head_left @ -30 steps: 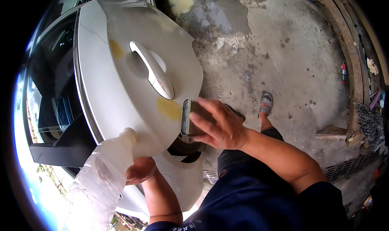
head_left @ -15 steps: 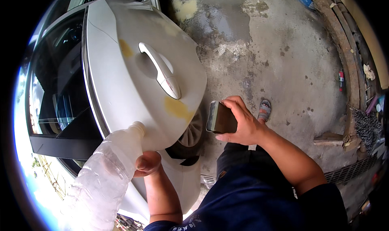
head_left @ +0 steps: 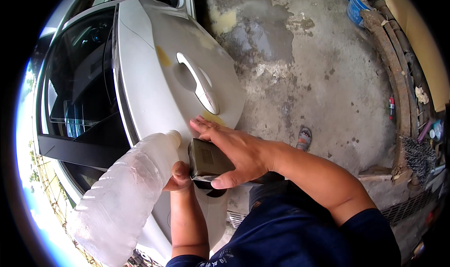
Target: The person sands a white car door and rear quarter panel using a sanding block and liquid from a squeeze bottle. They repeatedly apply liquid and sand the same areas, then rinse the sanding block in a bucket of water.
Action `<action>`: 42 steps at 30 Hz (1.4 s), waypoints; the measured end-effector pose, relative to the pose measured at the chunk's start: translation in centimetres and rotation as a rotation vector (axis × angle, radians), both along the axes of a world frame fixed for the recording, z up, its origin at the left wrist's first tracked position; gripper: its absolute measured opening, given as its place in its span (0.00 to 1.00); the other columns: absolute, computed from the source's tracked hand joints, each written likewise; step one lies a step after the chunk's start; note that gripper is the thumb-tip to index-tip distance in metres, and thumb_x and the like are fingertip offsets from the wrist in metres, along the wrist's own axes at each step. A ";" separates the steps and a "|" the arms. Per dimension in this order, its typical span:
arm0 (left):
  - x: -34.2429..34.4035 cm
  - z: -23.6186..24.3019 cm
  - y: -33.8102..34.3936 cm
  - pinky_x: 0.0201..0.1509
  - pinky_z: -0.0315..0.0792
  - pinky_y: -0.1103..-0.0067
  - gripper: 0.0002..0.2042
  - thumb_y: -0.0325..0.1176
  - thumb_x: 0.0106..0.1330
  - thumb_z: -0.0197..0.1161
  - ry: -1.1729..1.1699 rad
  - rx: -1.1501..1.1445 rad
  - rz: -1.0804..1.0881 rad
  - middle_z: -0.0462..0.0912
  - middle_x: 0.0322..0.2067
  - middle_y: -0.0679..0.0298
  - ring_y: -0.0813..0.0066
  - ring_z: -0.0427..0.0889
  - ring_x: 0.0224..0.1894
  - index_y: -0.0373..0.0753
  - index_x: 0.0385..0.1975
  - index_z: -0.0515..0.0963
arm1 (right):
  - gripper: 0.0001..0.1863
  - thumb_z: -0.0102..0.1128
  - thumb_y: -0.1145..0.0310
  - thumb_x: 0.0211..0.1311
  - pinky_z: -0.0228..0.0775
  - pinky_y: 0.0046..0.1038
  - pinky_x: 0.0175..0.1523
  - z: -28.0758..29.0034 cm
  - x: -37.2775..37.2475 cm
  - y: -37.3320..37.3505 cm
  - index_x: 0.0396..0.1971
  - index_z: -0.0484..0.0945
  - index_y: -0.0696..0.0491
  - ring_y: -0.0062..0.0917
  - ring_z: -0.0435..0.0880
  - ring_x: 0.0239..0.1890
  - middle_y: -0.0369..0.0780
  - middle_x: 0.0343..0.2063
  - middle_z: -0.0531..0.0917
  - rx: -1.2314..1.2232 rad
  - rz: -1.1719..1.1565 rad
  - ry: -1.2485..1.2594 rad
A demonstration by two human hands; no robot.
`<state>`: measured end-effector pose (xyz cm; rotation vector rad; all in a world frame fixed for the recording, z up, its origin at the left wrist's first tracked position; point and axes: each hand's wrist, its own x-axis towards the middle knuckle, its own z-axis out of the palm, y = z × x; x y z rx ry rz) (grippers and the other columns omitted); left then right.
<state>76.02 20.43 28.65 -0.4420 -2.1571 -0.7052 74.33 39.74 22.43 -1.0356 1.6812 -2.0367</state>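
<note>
My left hand (head_left: 179, 177) is closed around a large translucent plastic bottle (head_left: 124, 189). The bottle lies tilted, its uncapped neck up by the door panel. With thumb and palm my right hand (head_left: 239, 154) holds a dark rectangular sanding block (head_left: 208, 158), while its fingers stretch toward the door below the handle. Whether those fingertips touch the panel I cannot tell. The white car door (head_left: 154, 75) carries yellowish patches; one of them (head_left: 212, 117) is partly covered by my right hand. The white door handle (head_left: 198, 84) sits just beyond.
A stained concrete floor (head_left: 328, 79) runs along the right of the car. Blue buckets (head_left: 357, 9), wooden planks (head_left: 393, 84) and a dark shaggy mop head (head_left: 417, 157) line the right side. A floor grate (head_left: 408, 206) lies at lower right. My sandalled foot (head_left: 304, 138) shows below.
My right hand has swung left with the sanding block to the door, beside the bottle neck. The view has shifted slightly, and the bottle stays in my left hand.
</note>
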 end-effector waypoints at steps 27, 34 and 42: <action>14.8 8.5 -8.4 0.64 0.66 0.69 0.32 0.47 0.63 0.69 0.147 1.342 -0.044 0.76 0.55 0.58 0.65 0.75 0.58 0.35 0.61 0.67 | 0.21 0.48 0.57 0.76 0.81 0.35 0.44 0.3 10.5 -4.8 0.55 0.72 0.59 0.37 0.86 0.42 0.50 0.46 0.83 0.195 0.066 -0.915; 32.9 5.0 -19.7 0.56 0.74 0.67 0.31 0.59 0.65 0.61 0.364 1.867 0.033 0.80 0.51 0.63 0.65 0.79 0.54 0.44 0.59 0.69 | 0.18 0.51 0.64 0.72 0.81 0.34 0.47 10.5 10.4 -24.0 0.56 0.72 0.58 0.31 0.86 0.42 0.43 0.44 0.84 0.198 0.313 -0.582; 52.4 2.7 -23.1 0.50 0.73 0.68 0.37 0.69 0.59 0.59 0.617 2.109 0.368 0.79 0.47 0.60 0.65 0.78 0.48 0.41 0.55 0.71 | 0.14 0.54 0.63 0.75 0.83 0.30 0.43 27.9 22.1 -56.1 0.53 0.73 0.54 0.24 0.85 0.38 0.38 0.41 0.84 0.156 0.689 -0.248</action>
